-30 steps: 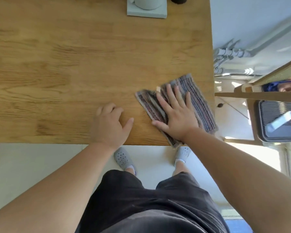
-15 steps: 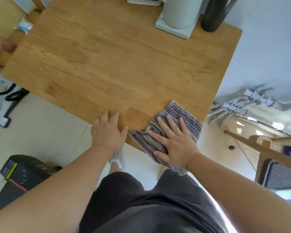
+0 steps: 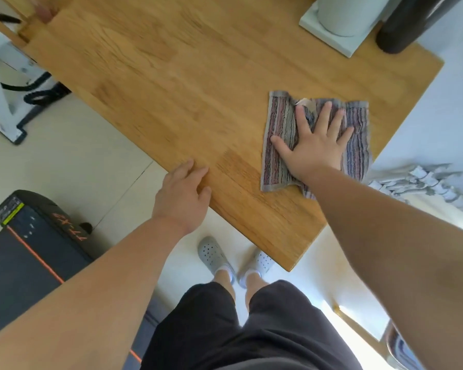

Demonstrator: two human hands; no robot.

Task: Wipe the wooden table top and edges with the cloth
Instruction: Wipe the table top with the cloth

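Observation:
A striped cloth (image 3: 280, 134) lies flat on the wooden table top (image 3: 185, 76), close to the table's right edge. My right hand (image 3: 316, 145) presses down on the cloth with its fingers spread and straight. At the table's near edge my left hand (image 3: 182, 196) rests with loosely bent fingers touching the wood, holding nothing.
A white cylinder on a pale square base (image 3: 340, 25) and a dark cylinder (image 3: 409, 25) stand at the table's far right corner. A black treadmill (image 3: 30, 249) lies on the floor at the left. White pipes (image 3: 422, 182) run along the wall right of the table.
My right hand has slid the cloth from the near edge farther onto the table top. My left hand stays at the near edge. The view has swung.

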